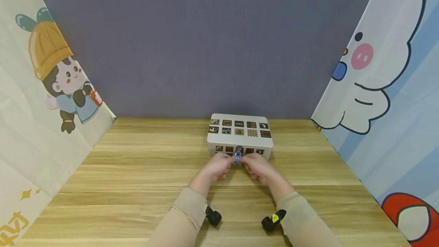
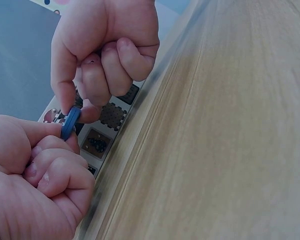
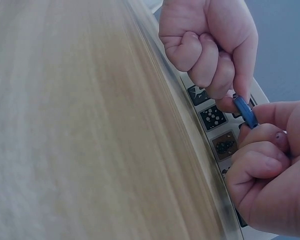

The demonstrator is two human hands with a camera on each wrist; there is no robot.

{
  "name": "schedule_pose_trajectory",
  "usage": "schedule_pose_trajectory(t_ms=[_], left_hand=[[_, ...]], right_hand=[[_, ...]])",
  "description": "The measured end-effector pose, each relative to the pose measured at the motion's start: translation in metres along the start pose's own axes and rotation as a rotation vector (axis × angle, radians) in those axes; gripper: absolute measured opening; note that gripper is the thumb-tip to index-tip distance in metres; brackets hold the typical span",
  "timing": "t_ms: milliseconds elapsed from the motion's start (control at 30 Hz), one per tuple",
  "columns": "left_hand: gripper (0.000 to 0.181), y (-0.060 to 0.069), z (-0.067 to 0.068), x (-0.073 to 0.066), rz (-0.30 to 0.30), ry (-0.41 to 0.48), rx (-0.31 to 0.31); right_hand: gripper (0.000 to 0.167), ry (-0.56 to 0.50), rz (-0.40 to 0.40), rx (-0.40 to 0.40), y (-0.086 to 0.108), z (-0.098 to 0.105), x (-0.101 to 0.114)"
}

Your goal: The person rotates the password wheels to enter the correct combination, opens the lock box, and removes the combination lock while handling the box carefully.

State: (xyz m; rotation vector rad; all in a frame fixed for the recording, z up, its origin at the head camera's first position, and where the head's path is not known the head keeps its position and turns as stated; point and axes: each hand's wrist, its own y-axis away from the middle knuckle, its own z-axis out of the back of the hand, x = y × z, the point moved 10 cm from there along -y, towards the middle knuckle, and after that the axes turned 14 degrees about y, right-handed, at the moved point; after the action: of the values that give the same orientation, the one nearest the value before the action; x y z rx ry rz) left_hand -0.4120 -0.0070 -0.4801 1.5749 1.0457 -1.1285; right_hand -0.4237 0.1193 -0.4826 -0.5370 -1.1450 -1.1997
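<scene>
A white lidded box (image 1: 229, 140) with small dark picture squares on its lid and front stands closed near the back of the table. At the middle of its front hangs a small blue padlock (image 1: 237, 158) by a metal clasp. My left hand (image 1: 218, 165) pinches the padlock's left side between thumb and index finger. From the other side my right hand (image 1: 258, 166) pinches it likewise. In the left wrist view the padlock (image 2: 70, 123) appears edge-on between both hands' fingertips. The other fingers of both hands are curled in. The fingertips partly cover the padlock (image 3: 245, 112) in the right wrist view.
The box stands on a wood-grain table (image 1: 137, 178). A grey panel (image 1: 205, 48) rises behind it. Printed cartoon cloths (image 1: 20, 98) flank the table on both sides. A black wrist-worn device (image 1: 214, 217) shows at the left sleeve, another (image 1: 269, 223) at the right.
</scene>
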Motion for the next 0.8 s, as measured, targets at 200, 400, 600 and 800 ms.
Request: schedule_pose_trajectory(t_ms=[200, 400, 600, 800], left_hand=[[0.031, -0.0001, 0.0001, -0.0004, 0.002, -0.005, 0.005], [0.030, -0.0014, 0.0010, 0.0003, 0.006, -0.012, 0.004], [0.030, -0.0018, 0.0011, 0.0008, -0.003, -0.018, 0.007], [0.030, -0.0028, 0.0015, 0.0006, 0.000, -0.020, 0.007]], right_hand=[[0.028, 0.005, -0.004, 0.000, -0.0002, 0.0001, -0.0005], [0.029, 0.007, -0.004, 0.003, -0.0001, 0.0001, -0.0002], [0.030, 0.006, 0.004, 0.011, -0.0003, -0.0004, 0.0002], [0.033, 0.014, 0.001, 0.011, -0.0009, -0.0004, -0.0005]])
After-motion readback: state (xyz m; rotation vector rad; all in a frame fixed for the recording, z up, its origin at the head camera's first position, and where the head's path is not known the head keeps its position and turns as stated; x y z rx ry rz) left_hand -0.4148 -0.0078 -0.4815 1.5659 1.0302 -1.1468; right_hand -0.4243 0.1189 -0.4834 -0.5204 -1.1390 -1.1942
